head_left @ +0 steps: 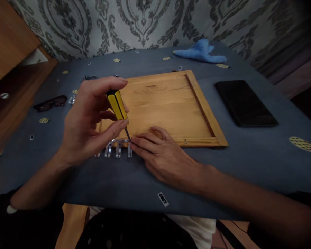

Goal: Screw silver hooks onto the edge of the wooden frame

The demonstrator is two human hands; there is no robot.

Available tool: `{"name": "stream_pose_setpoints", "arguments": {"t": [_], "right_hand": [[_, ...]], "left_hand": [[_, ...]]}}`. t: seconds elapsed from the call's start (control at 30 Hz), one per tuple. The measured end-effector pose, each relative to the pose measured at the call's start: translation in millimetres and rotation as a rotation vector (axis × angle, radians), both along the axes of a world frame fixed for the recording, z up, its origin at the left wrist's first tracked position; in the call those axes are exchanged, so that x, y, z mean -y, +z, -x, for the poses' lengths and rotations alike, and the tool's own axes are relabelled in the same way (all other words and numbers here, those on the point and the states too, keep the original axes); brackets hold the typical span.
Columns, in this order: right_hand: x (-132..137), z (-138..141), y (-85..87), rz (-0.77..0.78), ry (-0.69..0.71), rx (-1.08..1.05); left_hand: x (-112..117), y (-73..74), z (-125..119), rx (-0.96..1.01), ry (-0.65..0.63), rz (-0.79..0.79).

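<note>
My left hand [85,121] is closed around a screwdriver [117,105] with a yellow and black handle. Its shaft slants down to a shiny metal hook rail [119,141] on the near edge of a wooden framed board [168,103]. Several curved hooks stick out from the rail toward me. From the right, my right hand [165,154] reaches over the board's near edge, fingertips pressed together at the rail's right end beside the screwdriver tip. Its fingers cover that end, and whatever screw is there is hidden.
Dark folded glasses [51,103] lie at the left, near a wooden cabinet [12,38]. Behind my left hand are small metal parts [89,77], partly hidden. A black tablet or phone [245,102] lies right of the board. A blue cloth [202,52] rests at the back.
</note>
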State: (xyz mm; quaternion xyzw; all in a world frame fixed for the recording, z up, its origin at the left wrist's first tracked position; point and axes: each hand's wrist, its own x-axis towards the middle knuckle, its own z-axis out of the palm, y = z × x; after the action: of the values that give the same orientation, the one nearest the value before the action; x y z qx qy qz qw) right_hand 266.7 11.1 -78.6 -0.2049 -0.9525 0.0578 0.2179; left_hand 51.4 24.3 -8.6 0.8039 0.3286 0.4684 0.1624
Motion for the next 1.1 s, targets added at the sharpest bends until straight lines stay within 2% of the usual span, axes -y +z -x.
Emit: {"name": "stream_pose_setpoints", "arguments": {"t": [0.2, 0.4, 0.7, 0.83, 1.1], "right_hand": [[1, 1, -0.6, 0.007, -0.005, 0.020], [1, 1, -1.3, 0.011, -0.004, 0.001], [0, 1, -1.0, 0.024, 0.006, -0.013], [0, 1, -1.9, 0.002, 0.001, -0.025], [0, 1, -0.2, -0.006, -0.004, -0.011]], "left_hand": [[-3, -2.2, 3, 0.001, -0.013, -0.116], [-1, 1.6, 4, -0.098, -0.028, -0.109], [-3, 8.6, 5, -0.055, -0.026, -0.107], [-2, 6.9, 7, -0.082, 0.004, -0.102], [-3, 2.0, 8, -0.107, -0.028, -0.111]]}}
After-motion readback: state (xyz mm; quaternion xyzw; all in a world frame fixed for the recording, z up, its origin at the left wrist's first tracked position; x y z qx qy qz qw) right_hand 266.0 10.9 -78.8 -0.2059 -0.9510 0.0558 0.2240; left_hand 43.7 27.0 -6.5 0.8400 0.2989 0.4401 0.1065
